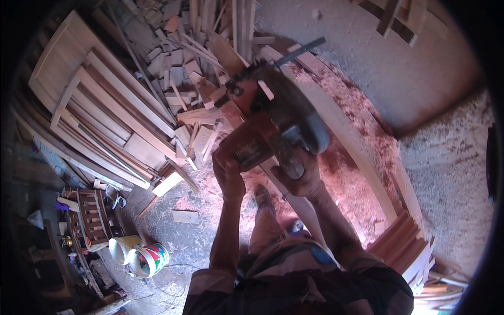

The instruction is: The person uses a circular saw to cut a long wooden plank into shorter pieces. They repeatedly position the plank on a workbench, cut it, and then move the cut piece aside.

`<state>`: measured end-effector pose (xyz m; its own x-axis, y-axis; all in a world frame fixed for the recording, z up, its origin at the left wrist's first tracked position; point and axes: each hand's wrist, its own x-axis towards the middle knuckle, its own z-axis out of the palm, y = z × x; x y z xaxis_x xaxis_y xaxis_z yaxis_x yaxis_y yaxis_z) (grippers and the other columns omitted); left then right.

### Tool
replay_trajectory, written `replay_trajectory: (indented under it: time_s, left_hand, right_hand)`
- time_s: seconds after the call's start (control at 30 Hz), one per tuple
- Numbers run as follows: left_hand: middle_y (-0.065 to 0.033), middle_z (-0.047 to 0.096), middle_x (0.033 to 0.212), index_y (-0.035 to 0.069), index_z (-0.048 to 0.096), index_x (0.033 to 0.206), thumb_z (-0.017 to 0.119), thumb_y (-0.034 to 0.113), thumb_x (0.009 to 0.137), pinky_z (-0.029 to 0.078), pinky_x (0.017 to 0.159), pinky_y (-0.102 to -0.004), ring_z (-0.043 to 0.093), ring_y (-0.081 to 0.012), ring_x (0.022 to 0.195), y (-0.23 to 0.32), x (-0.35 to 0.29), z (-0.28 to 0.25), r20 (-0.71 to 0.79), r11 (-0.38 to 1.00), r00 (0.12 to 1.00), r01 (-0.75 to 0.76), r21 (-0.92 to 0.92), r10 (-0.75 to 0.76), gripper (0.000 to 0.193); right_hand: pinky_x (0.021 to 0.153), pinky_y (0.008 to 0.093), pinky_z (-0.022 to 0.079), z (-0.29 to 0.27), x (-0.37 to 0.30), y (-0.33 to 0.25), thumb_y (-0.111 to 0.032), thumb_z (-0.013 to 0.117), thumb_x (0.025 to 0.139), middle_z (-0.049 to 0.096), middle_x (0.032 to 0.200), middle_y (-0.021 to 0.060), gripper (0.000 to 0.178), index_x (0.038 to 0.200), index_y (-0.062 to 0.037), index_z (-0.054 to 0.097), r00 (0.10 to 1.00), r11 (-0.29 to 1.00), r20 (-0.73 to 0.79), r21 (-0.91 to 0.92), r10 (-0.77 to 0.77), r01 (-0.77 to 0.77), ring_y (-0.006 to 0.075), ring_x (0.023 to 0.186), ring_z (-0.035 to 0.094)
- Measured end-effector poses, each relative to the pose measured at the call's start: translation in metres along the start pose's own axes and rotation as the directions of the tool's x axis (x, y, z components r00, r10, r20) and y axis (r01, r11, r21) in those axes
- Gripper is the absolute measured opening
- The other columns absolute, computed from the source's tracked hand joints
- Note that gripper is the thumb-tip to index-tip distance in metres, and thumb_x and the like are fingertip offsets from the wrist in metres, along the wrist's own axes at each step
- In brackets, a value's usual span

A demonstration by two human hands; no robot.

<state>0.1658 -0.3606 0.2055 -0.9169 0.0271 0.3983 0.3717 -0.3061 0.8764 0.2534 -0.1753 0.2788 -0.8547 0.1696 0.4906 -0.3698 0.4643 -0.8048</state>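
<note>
Both hands hold up a dark red and black handheld power tool (262,113), which looks like an electric planer with a long dark rod sticking out at its far right. My left hand (229,170) is closed on the near left part of its body. On the right, my right hand (303,176) wraps round the rear handle; some of its fingers are hidden. Below the tool runs a long wooden board (304,212), partly covered by the tool and my arms.
Reddish shavings (341,168) cover the floor, with a long curved plank (362,157) among them. Offcuts (173,63) are heaped at the far left, beside stacked wooden frames (113,113). Two buckets (149,260) stand near left. Stacked boards (396,241) lie near right.
</note>
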Motion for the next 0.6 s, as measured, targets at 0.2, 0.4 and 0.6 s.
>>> replay_trajectory:
  time_s: [0.2,0.4,0.6]
  left_hand:
    - [-0.0127,0.063,0.115,0.000,0.059,0.120,0.037,0.051,0.110,0.045,0.096,-0.0367,0.059,-0.0193,0.106,0.005,-0.031,-0.003,0.240,0.947,0.926,0.314,-0.065,-0.291,0.057]
    - [-0.0128,0.070,0.108,0.000,0.061,0.119,0.055,0.027,0.105,0.054,0.085,-0.0385,0.068,-0.0265,0.098,-0.090,-0.007,-0.028,0.275,0.853,0.862,0.282,0.439,-0.427,0.031]
    - [-0.0173,0.062,0.126,0.007,0.059,0.129,0.080,0.018,0.080,0.038,0.109,-0.0534,0.055,-0.0374,0.122,-0.151,0.047,-0.015,0.864,0.638,0.487,-0.627,0.446,-0.126,0.054]
  right_hand:
    - [0.080,0.0326,0.052,-0.058,-0.048,-0.051,-0.011,0.080,0.081,0.071,0.097,0.0071,0.036,0.114,0.0001,0.067,0.942,0.943,-0.136,0.180,0.307,-0.281,0.0133,0.089,0.065]
    - [0.075,0.0321,0.052,-0.076,-0.109,-0.078,-0.014,0.078,0.081,0.072,0.091,0.0085,0.041,0.118,0.0008,0.067,0.694,0.710,-0.206,0.007,0.690,-0.704,0.0139,0.082,0.066]
    - [0.066,0.0311,0.051,-0.027,-0.142,-0.106,-0.016,0.077,0.079,0.071,0.086,0.0077,0.044,0.118,0.0016,0.067,0.334,0.508,-0.576,0.168,0.746,-0.845,0.0124,0.073,0.064]
